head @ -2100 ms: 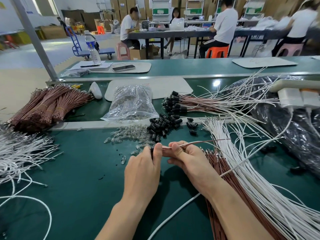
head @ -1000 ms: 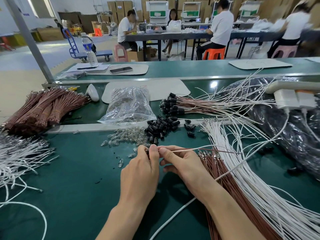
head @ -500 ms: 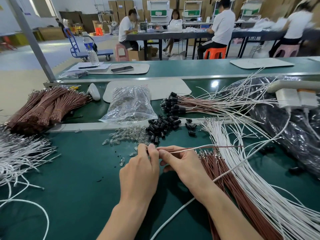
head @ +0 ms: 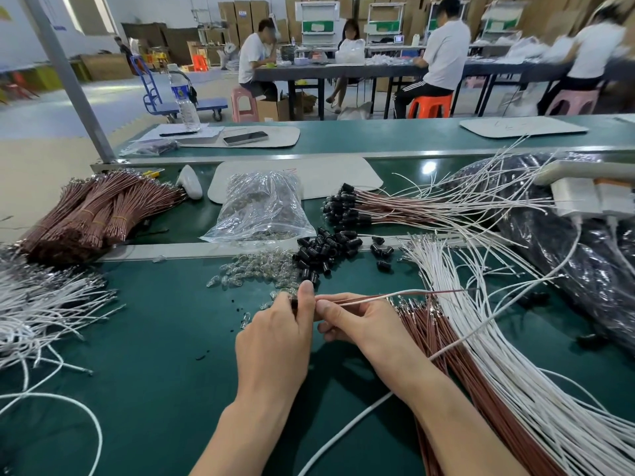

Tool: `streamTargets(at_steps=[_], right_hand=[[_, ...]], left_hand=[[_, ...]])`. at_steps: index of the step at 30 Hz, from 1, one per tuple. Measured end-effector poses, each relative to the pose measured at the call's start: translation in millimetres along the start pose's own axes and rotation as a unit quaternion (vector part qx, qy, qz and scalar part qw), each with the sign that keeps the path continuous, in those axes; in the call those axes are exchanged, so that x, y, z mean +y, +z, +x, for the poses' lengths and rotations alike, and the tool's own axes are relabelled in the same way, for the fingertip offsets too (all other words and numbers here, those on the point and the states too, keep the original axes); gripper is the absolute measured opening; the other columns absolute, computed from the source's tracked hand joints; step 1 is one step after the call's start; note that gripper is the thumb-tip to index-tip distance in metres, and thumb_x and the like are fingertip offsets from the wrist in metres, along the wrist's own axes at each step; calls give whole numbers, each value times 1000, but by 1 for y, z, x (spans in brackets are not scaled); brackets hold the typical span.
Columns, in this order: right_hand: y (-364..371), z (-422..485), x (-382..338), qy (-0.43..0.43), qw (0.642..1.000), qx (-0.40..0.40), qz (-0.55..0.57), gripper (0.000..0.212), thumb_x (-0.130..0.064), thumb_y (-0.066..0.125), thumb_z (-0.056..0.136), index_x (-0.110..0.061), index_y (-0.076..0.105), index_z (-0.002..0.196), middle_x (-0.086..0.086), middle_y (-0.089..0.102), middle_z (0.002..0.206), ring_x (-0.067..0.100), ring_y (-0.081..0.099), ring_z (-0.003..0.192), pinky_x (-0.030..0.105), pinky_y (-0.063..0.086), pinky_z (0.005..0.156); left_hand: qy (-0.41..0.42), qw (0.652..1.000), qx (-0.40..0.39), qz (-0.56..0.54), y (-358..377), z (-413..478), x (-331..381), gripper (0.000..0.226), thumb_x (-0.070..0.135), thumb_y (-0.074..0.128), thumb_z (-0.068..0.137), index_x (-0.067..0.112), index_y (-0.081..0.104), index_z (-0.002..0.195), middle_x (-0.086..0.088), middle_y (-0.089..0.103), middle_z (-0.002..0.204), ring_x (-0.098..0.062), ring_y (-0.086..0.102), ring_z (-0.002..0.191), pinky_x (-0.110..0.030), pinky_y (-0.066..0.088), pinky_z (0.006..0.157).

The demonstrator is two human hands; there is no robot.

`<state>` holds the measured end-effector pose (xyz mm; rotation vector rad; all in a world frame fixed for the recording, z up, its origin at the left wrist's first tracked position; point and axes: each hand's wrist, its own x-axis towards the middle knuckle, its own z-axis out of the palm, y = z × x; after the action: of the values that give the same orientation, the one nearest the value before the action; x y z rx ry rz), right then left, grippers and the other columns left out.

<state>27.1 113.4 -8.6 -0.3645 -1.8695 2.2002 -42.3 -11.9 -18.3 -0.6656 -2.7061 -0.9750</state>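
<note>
Hands are locked together low over the dark green worktop [head: 154, 355], just as they were half a second ago. The left hand [head: 275, 341] keeps its grip closed, thumb and forefinger pinching a small dark piece [head: 294, 303] that barely peeks out between them; what it is, I cannot tell. The right hand [head: 360, 324] keeps its grip pinched too, thumb and forefinger on a pair of thin wires [head: 395, 296], one white and one brown, right where they meet the left fingertips. From there the pair runs off to the right, clear of the worktop, with its far end over the fanned sheaf of white wires [head: 488, 338].

What's new? Two seconds ago the two strands lay tight together and slanted upward. Now the white strand bows up off the brown one and the pair sits flatter. The hands themselves have not travelled. They are still just in front of the scatter of small clear glass bulbs [head: 254, 269], with the heap of black plastic caps [head: 323, 250] just behind the left fingertips.

Beside the right wrist lies the long bunch of brown wires with metal ends [head: 433, 341], against the white sheaf. Further back sit the clear plastic bag of bulbs [head: 261, 204], the row of finished leads with black caps [head: 347, 207], and, far left, the tied bundles of brown wire [head: 99, 211].
</note>
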Motion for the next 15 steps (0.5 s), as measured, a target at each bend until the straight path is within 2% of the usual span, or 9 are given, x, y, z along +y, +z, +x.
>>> streamTargets(at_steps=[4, 6, 9, 12, 15], right_hand=[[-1, 1, 0, 14, 1000, -12, 12, 20, -21, 66, 96, -9, 79, 106, 8, 78, 97, 9, 68, 79, 21, 55, 73], [0, 1, 0, 10, 1000, -7, 4, 20, -20, 65, 97, -7, 78, 105, 5, 78, 93, 7, 67, 78, 20, 55, 71], [3, 2, 2, -7, 999, 10, -42, 17, -18, 64, 98, -10, 79, 103, -2, 78, 86, 4, 66, 73, 18, 55, 67], [4, 2, 3, -16, 997, 19, -71, 15, -19, 65, 98, -13, 79, 100, -5, 77, 82, 3, 66, 71, 19, 55, 66], [4, 2, 3, -9, 997, 16, -78, 15, -20, 66, 98, -13, 79, 99, -8, 76, 78, 3, 66, 71, 18, 55, 67]], left_hand=[[0, 998, -5, -70, -1, -1, 3, 62, 70, 11, 93, 24, 47, 72, 3, 57, 59, -18, 56, 61, -41, 45, 63], [3, 998, 3, -70, 0, -1, 4, 59, 70, 10, 92, 25, 44, 73, 3, 56, 57, -15, 55, 58, -38, 42, 58], [5, 1000, 21, -11, 0, -1, 4, 53, 67, 10, 92, 25, 38, 76, 4, 53, 56, -17, 52, 53, -33, 31, 50], [-5, 998, 19, 58, 1, -1, 3, 57, 63, 8, 95, 23, 45, 78, 4, 56, 62, -29, 62, 64, -36, 34, 56], [-8, 995, 4, 97, 2, -1, 3, 70, 68, -4, 91, 24, 46, 70, 5, 51, 63, -26, 53, 62, -35, 33, 60]])
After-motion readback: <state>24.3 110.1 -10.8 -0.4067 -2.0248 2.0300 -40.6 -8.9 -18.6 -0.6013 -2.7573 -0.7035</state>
